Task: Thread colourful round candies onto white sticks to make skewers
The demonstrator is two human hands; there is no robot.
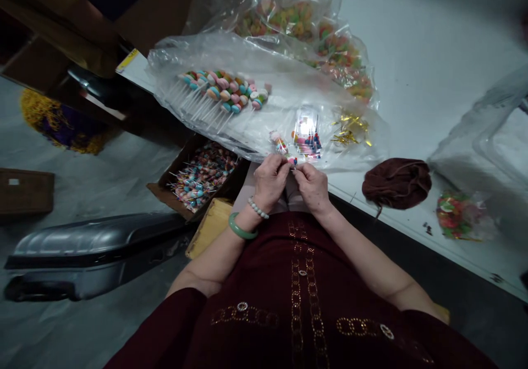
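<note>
My left hand (270,181) and my right hand (311,186) meet at the table's near edge, both pinching a small wrapped candy lollipop (281,146) whose coloured head sticks out above my fingers. Just beyond lie small clear bags (307,135) with printed strips. A row of unwrapped multicoloured lollipops (225,89) on white sticks lies on a clear plastic sheet (264,61) further back. Gold twist ties (350,130) sit to the right of the bags.
A cardboard box of wrapped lollipops (202,177) stands below the table edge at left. Bags of coloured candy (313,33) lie at the back. A brown cloth (396,183) and a small candy bag (457,218) are at right.
</note>
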